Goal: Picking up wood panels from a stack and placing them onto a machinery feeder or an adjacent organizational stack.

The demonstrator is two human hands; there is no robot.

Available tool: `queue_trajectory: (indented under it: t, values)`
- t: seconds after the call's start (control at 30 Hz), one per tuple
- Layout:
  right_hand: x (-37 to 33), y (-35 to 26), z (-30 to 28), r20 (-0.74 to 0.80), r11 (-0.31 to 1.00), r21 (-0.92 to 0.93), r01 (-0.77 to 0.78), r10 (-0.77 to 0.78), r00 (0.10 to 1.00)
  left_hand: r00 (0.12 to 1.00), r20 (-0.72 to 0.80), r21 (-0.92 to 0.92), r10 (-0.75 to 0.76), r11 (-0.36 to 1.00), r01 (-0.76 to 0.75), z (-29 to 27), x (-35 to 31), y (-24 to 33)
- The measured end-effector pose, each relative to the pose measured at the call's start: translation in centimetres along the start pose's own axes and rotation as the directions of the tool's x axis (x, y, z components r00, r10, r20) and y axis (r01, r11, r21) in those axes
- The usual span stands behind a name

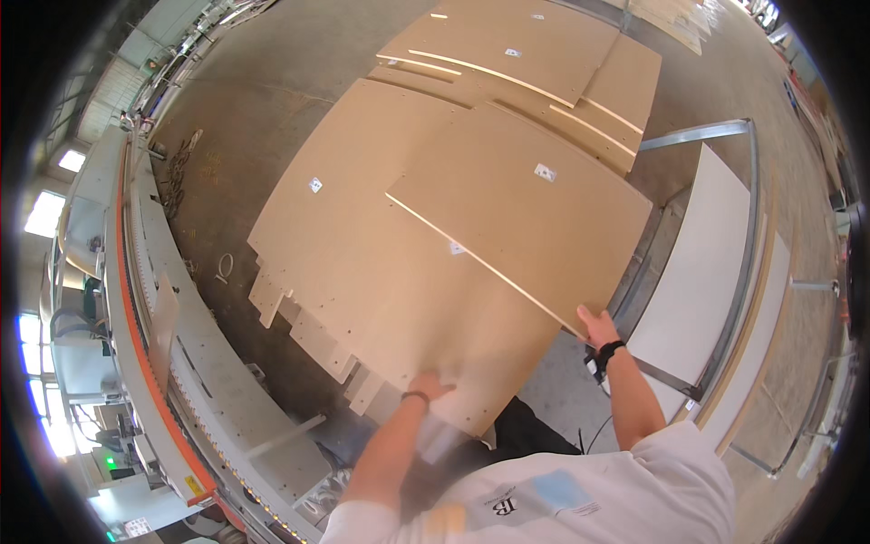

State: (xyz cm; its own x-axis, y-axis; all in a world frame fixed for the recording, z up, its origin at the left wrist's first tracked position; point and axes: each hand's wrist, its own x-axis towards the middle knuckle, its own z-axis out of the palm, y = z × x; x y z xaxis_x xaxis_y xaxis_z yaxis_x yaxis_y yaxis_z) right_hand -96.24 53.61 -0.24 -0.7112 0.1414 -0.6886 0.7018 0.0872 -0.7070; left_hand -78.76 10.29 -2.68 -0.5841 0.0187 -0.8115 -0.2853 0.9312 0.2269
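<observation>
A tan wooden panel (526, 208) lies on top of a larger tan panel (335, 245), its pale edge slanting down toward me. My right hand (599, 327), with a black band on the wrist, grips the near corner of the upper panel. The thumb is at the board's edge and the other fingers are partly hidden. My left hand (428, 388) is a little blurred, its fingers stretched out over the near end of the larger panel. Whether it presses on the surface I cannot tell. Small white labels (545, 172) are stuck on the panels.
More tan panels (507, 41) are stacked farther off. On the left runs a long machine (163, 363) with an orange strip. A metal frame (739, 272) with white boards (693, 272) stands on the right. Notched board ends (335, 354) stick out at the stack's left.
</observation>
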Motion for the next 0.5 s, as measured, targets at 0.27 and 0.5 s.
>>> queue_trajectory:
  t: [0.27,0.5]
  values:
    - [-11.0,9.2,1.5,0.069,0.982,0.025,0.187,-0.188,0.98,0.963,-0.261,-0.932,-0.06,-0.244,-0.268,-4.6,1.7,5.3]
    - [-14.7,12.5,-0.8,0.08,0.977,0.147,-0.154,0.144,0.986,0.94,-0.302,-0.906,-0.159,-0.26,-0.335,-5.7,1.2,9.3]
